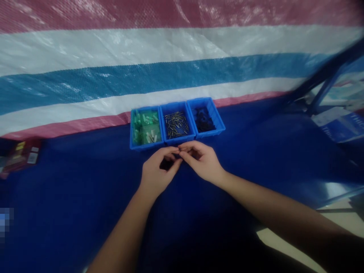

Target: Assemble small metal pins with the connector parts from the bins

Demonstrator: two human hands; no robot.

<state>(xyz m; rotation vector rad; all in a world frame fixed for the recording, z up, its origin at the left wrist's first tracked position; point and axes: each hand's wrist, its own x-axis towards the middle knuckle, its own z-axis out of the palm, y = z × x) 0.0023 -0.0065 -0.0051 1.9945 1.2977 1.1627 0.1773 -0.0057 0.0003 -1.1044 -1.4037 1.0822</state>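
Observation:
My left hand (157,171) and my right hand (200,160) meet fingertip to fingertip over the dark blue table (71,197), just in front of three small blue bins. Both hands are pinched closed on a small dark part I cannot make out. The left bin (145,128) holds green and clear pieces. The middle bin (176,123) holds several thin metal pins. The right bin (205,118) holds small dark parts.
A striped red, white and blue tarp (159,64) hangs behind the bins. Dark packets (21,153) lie at the table's left edge. A blue metal frame (327,81) and printed boxes (339,125) stand at the right. Pale floor (287,242) shows at lower right.

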